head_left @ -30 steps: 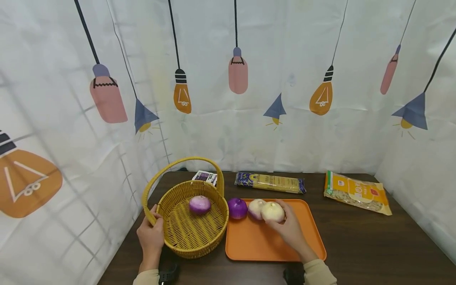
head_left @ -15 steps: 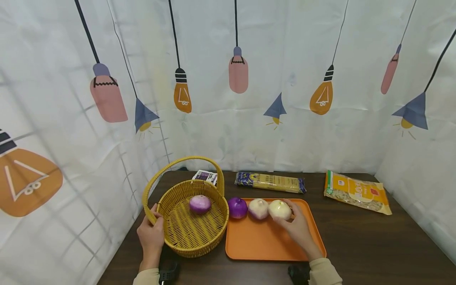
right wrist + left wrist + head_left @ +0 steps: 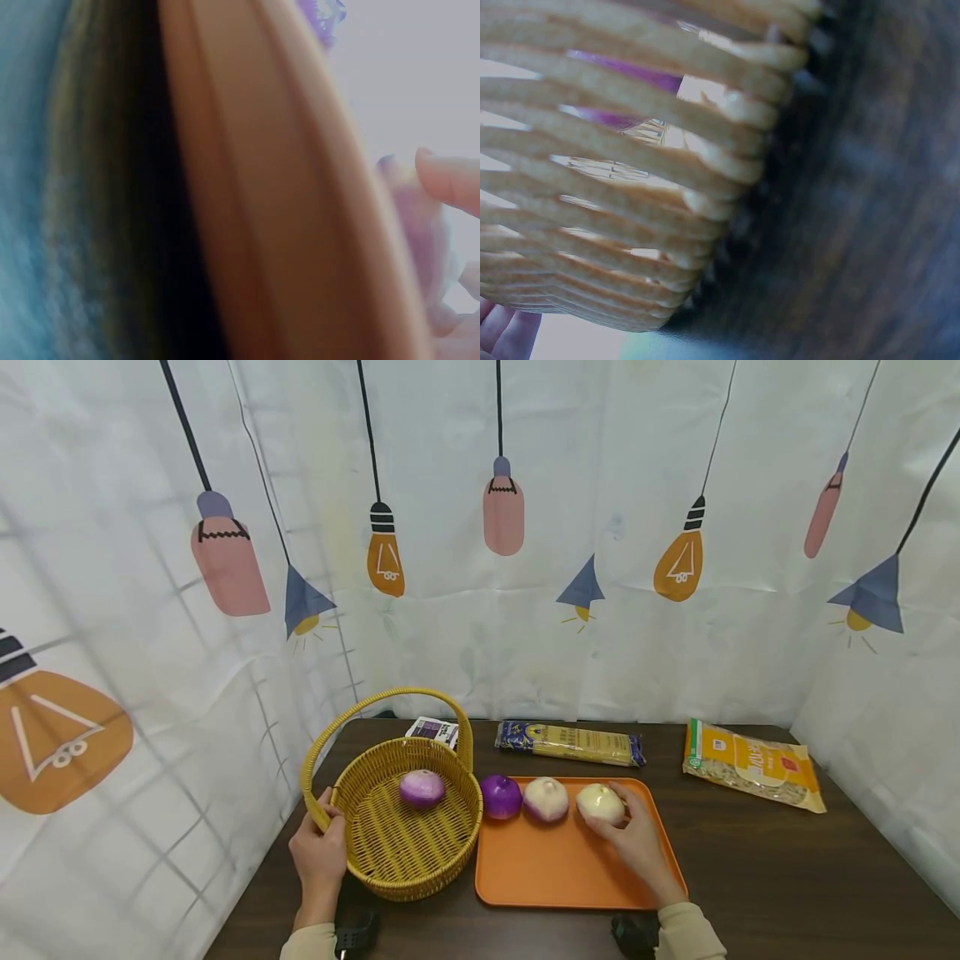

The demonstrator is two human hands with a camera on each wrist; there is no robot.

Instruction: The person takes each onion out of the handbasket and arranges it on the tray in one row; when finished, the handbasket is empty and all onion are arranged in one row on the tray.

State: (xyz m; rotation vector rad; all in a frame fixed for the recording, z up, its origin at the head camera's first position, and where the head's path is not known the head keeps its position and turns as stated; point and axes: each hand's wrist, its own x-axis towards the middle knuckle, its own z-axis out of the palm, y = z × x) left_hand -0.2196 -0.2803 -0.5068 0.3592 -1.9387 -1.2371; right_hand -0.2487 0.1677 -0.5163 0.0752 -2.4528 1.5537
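Observation:
My left hand [image 3: 318, 847] grips the yellow woven basket [image 3: 408, 890] at its left side, where the handle meets the rim. Inside that basket lies a purple-and-white onion [image 3: 422, 789]. On the orange tray [image 3: 547, 881], my right hand [image 3: 636, 839] holds a pale onion [image 3: 600, 804] between thumb and fingers. Left of it sit a white-and-purple onion [image 3: 545, 799] and a deep purple onion [image 3: 501, 797], the latter beside the basket's wall. The left wrist view shows the basket's weave close up; the right wrist view is filled mostly by the tray's edge [image 3: 277, 180].
At the back of the dark table [image 3: 750, 868] lie a long yellow-and-blue packet [image 3: 568, 744] and a printed card-like item [image 3: 432, 732], partly hidden by the basket. A yellow food bag [image 3: 753, 766] rests at the right. Printed curtains enclose the back and sides.
My right hand has moved the pale onion rightward along the tray, away from the white-and-purple onion, leaving a gap between them. My left hand and the basket have stayed in place.

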